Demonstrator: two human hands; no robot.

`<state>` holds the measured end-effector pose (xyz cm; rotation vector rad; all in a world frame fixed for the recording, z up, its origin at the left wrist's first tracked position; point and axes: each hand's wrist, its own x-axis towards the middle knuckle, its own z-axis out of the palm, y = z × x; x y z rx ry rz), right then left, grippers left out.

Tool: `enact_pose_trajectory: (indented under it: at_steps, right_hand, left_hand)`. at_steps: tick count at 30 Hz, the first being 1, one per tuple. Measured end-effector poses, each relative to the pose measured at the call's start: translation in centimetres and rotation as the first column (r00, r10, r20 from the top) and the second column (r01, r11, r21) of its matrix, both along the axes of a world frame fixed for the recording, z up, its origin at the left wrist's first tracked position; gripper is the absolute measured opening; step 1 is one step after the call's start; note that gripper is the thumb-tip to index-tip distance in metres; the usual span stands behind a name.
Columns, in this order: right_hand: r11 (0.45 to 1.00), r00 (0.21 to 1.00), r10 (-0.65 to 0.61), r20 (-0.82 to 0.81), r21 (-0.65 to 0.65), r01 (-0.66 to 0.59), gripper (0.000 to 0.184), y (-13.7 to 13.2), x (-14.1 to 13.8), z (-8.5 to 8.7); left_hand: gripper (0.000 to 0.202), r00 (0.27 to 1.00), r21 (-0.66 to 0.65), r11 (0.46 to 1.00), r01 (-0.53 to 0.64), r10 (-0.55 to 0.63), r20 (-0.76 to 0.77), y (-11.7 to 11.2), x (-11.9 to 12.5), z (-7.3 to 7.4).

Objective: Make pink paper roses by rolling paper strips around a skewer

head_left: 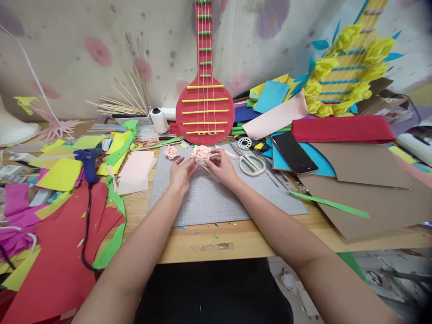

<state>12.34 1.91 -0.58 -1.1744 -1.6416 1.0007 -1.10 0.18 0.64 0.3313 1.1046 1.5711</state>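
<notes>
Between my two hands is a pale pink paper flower (201,153) with ruffled petals. My left hand (182,174) pinches its left side and base, fingers closed. My right hand (223,168) grips it from the right, with a thin stick-like piece showing below the fingers. A second pink paper flower (172,152) lies just left, on the grey cutting mat (202,204) under my hands. To the right of my right hand, white-handled scissors (251,165) rest on the mat, and a strip of pink paper (227,152) lies behind the fingers.
A red paper lute (205,110) leans against the wall behind the mat. A blue glue gun (89,164) and scattered coloured paper (64,234) cover the left side. At right are a black phone (294,153), brown cardboard (374,198) and a yellow flowered lute (347,74).
</notes>
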Motion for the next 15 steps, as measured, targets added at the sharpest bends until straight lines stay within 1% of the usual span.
enact_pose_trajectory:
  at_steps: [1,3,6,8,11,13,15]
  right_hand:
    - [0.998,0.995,0.019,-0.094,-0.062,-0.025,0.034,0.1,0.0,0.0]
    - [0.977,0.962,0.031,-0.272,-0.196,-0.087,0.033,0.4,-0.1,0.1]
    - [0.925,0.893,-0.008,-0.451,-0.342,-0.164,0.032,0.5,0.1,0.5]
    - [0.891,0.853,-0.027,-0.52,-0.4,-0.216,0.031,0.5,0.2,0.8]
    - [0.844,0.815,-0.035,-0.578,-0.454,-0.286,0.028,0.3,0.3,1.2]
    - [0.829,0.806,-0.035,-0.592,-0.467,-0.307,0.027,0.1,0.3,1.5]
    - [0.828,0.803,-0.027,-0.596,-0.463,-0.316,0.028,-0.1,0.2,1.7]
  left_hand:
    - [0.036,1.0,0.003,1.0,0.015,-0.015,0.0,0.0,0.0,0.0]
    - [0.037,0.999,0.011,0.999,0.031,-0.031,-0.007,0.0,0.1,0.1]
    - [0.037,0.999,0.019,0.999,0.03,-0.029,-0.022,-0.2,0.3,0.2]
    - [0.039,0.999,0.022,1.0,0.014,-0.014,-0.03,-0.3,0.5,0.3]
    - [0.042,0.999,0.024,1.0,-0.017,0.018,-0.029,-0.4,0.8,0.4]
    - [0.044,0.999,0.025,0.999,-0.036,0.037,-0.012,-0.4,0.9,0.4]
    - [0.046,0.999,0.025,0.998,-0.05,0.049,0.017,-0.3,1.0,0.4]
